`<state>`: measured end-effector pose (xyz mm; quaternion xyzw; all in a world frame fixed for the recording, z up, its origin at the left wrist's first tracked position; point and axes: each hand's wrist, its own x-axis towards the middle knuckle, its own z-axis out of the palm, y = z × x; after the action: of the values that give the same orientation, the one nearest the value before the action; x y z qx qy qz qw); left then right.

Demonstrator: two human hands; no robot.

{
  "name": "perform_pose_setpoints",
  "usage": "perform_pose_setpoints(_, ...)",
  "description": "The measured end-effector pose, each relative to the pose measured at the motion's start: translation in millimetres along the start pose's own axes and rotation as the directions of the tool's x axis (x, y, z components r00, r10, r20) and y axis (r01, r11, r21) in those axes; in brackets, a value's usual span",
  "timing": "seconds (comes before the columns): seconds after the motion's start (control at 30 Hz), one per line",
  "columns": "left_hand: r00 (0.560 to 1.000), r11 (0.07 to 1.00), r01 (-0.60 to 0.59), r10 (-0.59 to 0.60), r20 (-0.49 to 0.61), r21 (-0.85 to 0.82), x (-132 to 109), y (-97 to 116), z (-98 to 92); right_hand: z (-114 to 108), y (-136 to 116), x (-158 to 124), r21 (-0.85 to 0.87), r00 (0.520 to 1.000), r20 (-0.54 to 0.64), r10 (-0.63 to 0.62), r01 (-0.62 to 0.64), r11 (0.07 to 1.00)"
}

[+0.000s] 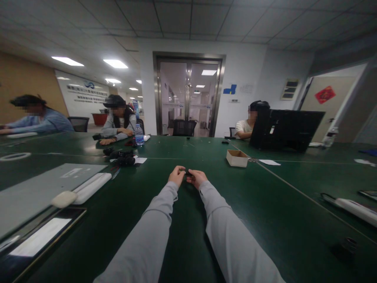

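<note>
Both arms, in light grey sleeves, reach forward over the dark green table (132, 220). At their ends my left hand (176, 175) and my right hand (197, 178) nearly meet, fingertips facing each other. Between the fingertips is a small black piece (187, 173), too small to name. My right hand pinches it between thumb and fingers. Thumb and fingers of my left hand are curled together at its other side; whatever they grip there is too small to make out.
An open cardboard box (237, 159) stands ahead to the right, before a black monitor (287, 129). Left lie a grey laptop (59, 177), a white mouse (64, 199) and a phone (44, 236). A water bottle (139, 135) stands farther off. Three people sit across the table.
</note>
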<state>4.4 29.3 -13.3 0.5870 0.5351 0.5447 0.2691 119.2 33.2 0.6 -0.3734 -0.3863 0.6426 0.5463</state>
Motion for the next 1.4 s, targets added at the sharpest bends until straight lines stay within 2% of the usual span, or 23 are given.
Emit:
perform_pose_setpoints(0.27,1.0,1.0,0.001,-0.001,0.013,-0.013,-5.0,8.5,-3.1,0.9,-1.1,-2.3,0.01,1.0,-0.005,-0.003,0.003,1.0)
perform_pose_setpoints(0.63,0.999,1.0,0.029,-0.028,0.018,-0.003,-2.4,3.5,-3.1,2.4,-4.1,-6.0,-0.006,1.0,-0.023,0.018,-0.018,1.0)
perform_pose_setpoints(1.03,0.999,0.999,-0.039,0.039,-0.011,-0.002,-1.7,7.2,-2.2,0.6,-2.7,-4.0,0.004,1.0,0.011,0.019,-0.019,1.0)
perform_pose_setpoints(1.27,1.0,1.0,0.007,-0.006,0.01,-0.024,-0.2,2.0,-0.3,0.4,-2.0,-4.3,-0.007,1.0,0.026,0.016,-0.016,1.0)
perform_pose_setpoints(1.4,0.999,0.999,-0.042,0.042,-0.004,0.008,-1.7,1.4,-0.5,0.7,-1.8,-3.8,-0.012,1.0,0.025,0.016,-0.016,1.0)
